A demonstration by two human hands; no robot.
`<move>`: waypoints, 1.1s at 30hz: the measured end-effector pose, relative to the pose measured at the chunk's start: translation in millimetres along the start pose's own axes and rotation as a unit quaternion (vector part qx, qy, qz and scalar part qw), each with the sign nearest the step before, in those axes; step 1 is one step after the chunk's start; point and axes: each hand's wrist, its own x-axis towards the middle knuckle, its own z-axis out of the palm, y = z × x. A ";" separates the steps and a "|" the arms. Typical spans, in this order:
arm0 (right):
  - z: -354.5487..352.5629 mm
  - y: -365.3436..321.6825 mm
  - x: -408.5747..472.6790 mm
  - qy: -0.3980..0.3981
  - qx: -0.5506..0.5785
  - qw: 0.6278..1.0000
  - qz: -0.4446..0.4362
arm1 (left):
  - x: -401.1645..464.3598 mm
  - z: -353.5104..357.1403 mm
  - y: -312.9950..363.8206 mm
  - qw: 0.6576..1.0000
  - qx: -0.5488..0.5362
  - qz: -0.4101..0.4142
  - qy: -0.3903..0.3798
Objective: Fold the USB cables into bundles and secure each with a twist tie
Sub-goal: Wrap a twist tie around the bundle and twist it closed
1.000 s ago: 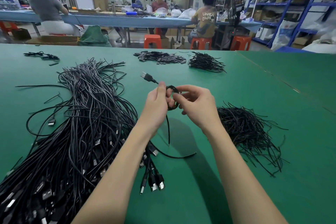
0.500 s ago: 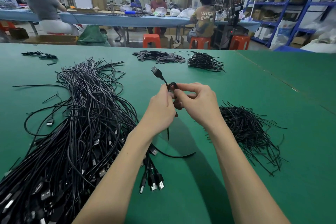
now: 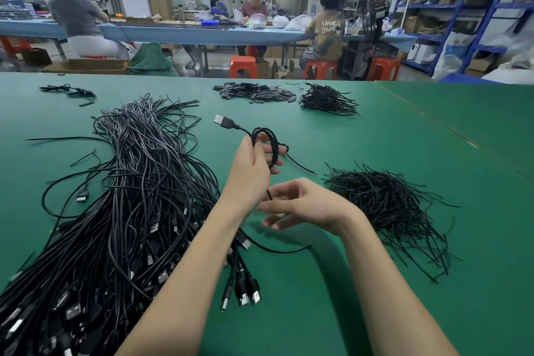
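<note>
While our left hand (image 3: 251,165) grips the coiled USB cable (image 3: 267,139) above the green table (image 3: 433,139), its plug (image 3: 223,121) pointing up-left, our right hand (image 3: 303,202) hangs just below with fingers loosely spread, holding nothing. Twist ties (image 3: 387,199) lie heaped to the right, loose cables (image 3: 130,196) to the left.

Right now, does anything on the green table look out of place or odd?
One thing. A single cable with its plug has strayed from the big cable pile and loops alone to its left. Otherwise nothing stands out: the left hand holds the coiled cable, and the twist ties lie heaped nearby.
</note>
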 end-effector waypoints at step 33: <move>-13.5 -18.5 5.3 0.406 -0.036 0.897 -0.170 | -14.4 11.0 -7.3 0.974 0.154 0.055 -0.158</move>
